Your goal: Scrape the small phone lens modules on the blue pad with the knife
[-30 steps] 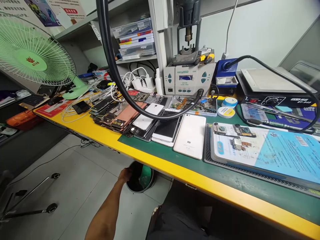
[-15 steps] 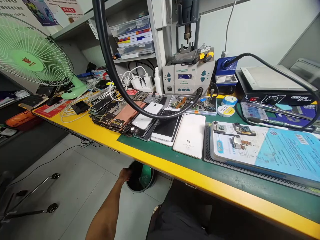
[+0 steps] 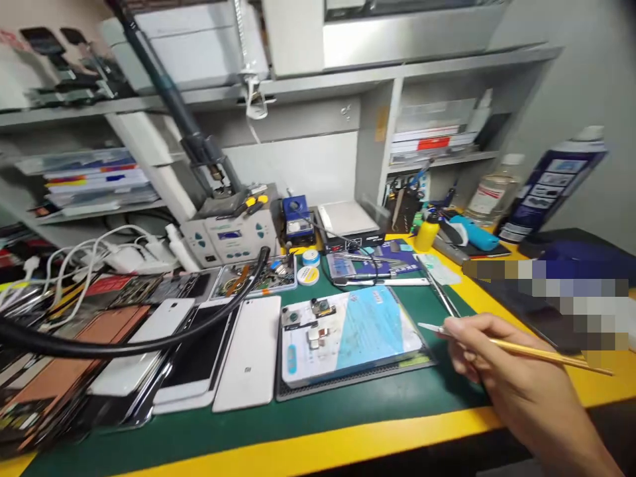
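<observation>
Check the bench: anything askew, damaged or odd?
A thick black hose lies draped across the overlapping pile of phones at left, several opened with bare insides. Small loose parts sit on the blue mat. Nothing spilled; the right hand holds tweezers.

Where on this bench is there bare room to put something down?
The green mat is bare along its front, between the blue work pad and the yellow bench edge. Left, phones lie packed. The right hand grips a thin gold tool.
</observation>
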### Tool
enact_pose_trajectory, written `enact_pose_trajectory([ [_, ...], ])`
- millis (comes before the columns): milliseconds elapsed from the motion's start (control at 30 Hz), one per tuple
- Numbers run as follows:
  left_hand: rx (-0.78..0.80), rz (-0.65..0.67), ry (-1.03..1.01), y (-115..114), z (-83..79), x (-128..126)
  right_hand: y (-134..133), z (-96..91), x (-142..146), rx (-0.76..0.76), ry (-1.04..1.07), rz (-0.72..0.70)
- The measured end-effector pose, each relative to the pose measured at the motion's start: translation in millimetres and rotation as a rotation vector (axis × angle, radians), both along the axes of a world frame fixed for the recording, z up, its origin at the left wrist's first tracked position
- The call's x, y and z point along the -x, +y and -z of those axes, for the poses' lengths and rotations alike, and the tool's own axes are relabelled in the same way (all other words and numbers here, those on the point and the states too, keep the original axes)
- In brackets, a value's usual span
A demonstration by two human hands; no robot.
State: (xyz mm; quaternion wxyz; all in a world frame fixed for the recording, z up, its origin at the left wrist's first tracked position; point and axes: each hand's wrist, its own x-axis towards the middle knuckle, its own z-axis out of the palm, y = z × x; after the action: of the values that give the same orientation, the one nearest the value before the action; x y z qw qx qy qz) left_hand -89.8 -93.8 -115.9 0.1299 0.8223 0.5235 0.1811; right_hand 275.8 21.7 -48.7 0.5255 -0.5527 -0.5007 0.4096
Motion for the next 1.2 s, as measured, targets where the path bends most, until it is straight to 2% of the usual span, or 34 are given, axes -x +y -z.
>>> enact_pose_trajectory([
  [100,-0.044,0.048,0.016,1,-63.0,-33,-1,2.5,0,0.022,0.042,-0.075],
  [200,-0.069,0.057,0.088,30,-117.2,-73,-7,3.0,-3,0.038,0.018,-0.084],
  [267,-0.072,0.073,0.283,66,-139.7,-99,-11,1.6,-4,0.045,0.003,-0.094],
  [333,-0.091,0.099,0.407,102,-150.4,-119,-13,0.0,-5,0.052,-0.002,-0.101],
  [400,-0.099,0.126,0.542,129,-153.3,-131,-14,-0.9,-5,0.055,-0.003,-0.109],
  [467,-0.110,0.158,0.665,143,-153.2,-139,-14,-0.7,-5,0.049,-0.003,-0.117],
  [567,-0.123,0.203,0.800,146,-153.4,-146,-13,1.0,-5,0.036,0.007,-0.128],
  [700,-0.144,0.236,0.881,143,-152.7,-151,-12,3.9,-6,0.027,0.026,-0.144],
  [867,-0.184,0.224,0.855,142,-145.9,-148,-13,3.5,-7,0.023,0.038,-0.148],
  [1200,-0.240,0.181,0.661,129,-134.5,-133,-16,-0.8,-6,0.036,0.049,-0.151],
])
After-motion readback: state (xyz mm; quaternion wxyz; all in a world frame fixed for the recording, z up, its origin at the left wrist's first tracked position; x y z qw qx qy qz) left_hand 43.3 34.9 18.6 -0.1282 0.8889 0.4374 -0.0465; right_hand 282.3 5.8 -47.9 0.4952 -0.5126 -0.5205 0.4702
